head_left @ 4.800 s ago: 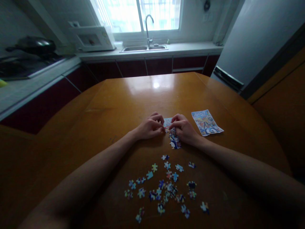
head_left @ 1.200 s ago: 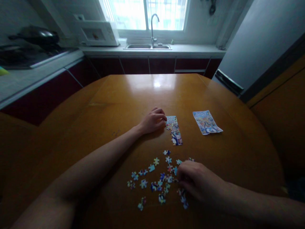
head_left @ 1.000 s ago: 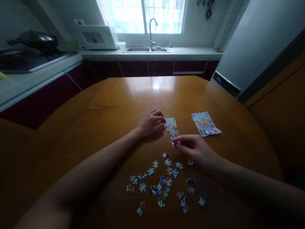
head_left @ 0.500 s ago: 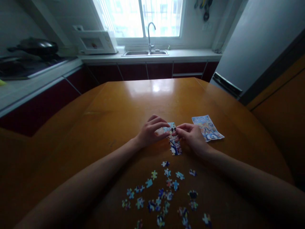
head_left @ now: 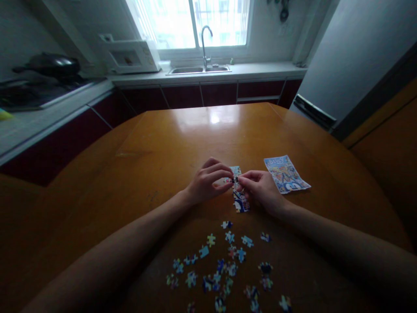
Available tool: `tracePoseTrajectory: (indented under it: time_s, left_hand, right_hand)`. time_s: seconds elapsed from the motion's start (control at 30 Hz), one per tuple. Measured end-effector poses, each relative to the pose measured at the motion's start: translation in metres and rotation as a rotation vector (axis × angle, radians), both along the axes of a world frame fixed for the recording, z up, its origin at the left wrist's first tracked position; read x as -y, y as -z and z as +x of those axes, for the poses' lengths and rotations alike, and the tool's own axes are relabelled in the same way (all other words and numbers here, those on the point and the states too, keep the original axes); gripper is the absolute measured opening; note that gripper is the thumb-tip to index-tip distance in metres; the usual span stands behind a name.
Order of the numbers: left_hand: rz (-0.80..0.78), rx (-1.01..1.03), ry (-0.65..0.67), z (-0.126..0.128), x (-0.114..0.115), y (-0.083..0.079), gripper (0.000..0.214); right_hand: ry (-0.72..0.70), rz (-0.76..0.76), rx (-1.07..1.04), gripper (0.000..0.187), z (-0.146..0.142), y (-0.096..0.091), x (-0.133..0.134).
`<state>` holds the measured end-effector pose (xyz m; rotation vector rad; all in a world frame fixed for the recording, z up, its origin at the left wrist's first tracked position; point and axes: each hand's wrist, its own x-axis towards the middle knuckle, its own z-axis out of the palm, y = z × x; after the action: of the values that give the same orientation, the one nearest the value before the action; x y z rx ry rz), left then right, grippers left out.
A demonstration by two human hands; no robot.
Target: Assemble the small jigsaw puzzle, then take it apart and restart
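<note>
A partly joined strip of jigsaw puzzle (head_left: 240,202) lies on the table, its middle covered by my fingers. Over it, my right hand (head_left: 260,189) pinches a small dark puzzle piece (head_left: 235,179) between thumb and fingertips. From the other side, my left hand (head_left: 210,180) has its thumb and index fingertip closed in on the same piece. Whether that piece is locked into the strip I cannot tell. Nearer to me, several loose puzzle pieces (head_left: 216,278) are scattered between my forearms, some overlapping.
A printed picture sheet (head_left: 285,174) lies beyond my right hand. The wooden table (head_left: 182,143) has a rounded edge. Behind it are a counter with a sink (head_left: 187,70) and a microwave (head_left: 133,57). A pan (head_left: 52,65) sits on the stove at left; a fridge (head_left: 352,56) stands at right.
My left fingertips have drawn closer together, onto the dark piece. My right fingertips have shifted slightly left and down with it. The view has tilted a little.
</note>
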<state>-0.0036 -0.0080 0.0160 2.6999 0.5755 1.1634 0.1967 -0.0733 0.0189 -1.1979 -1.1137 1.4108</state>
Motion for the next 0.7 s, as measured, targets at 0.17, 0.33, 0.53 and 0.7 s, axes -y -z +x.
tracePoseTrajectory:
  time_s: [0.17, 0.33, 0.53, 0.7]
  left_hand:
    - [-0.001, -0.004, 0.043, -0.002, -0.001, 0.0, 0.01]
    - [-0.056, -0.088, 0.118, -0.009, -0.009, -0.001, 0.007]
    - [-0.166, -0.172, 0.212, -0.013, -0.013, -0.001, 0.006]
    - [-0.2, -0.189, 0.237, -0.012, -0.012, 0.0, 0.008]
  right_hand:
    - [-0.025, 0.104, 0.104, 0.027, 0.003, 0.003, 0.0]
    - [0.046, 0.339, 0.356, 0.03, 0.014, 0.005, -0.009]
    - [0.01, 0.419, 0.583, 0.031, 0.02, 0.012, -0.012]
    - [-0.009, 0.557, 0.753, 0.017, 0.018, 0.015, -0.011]
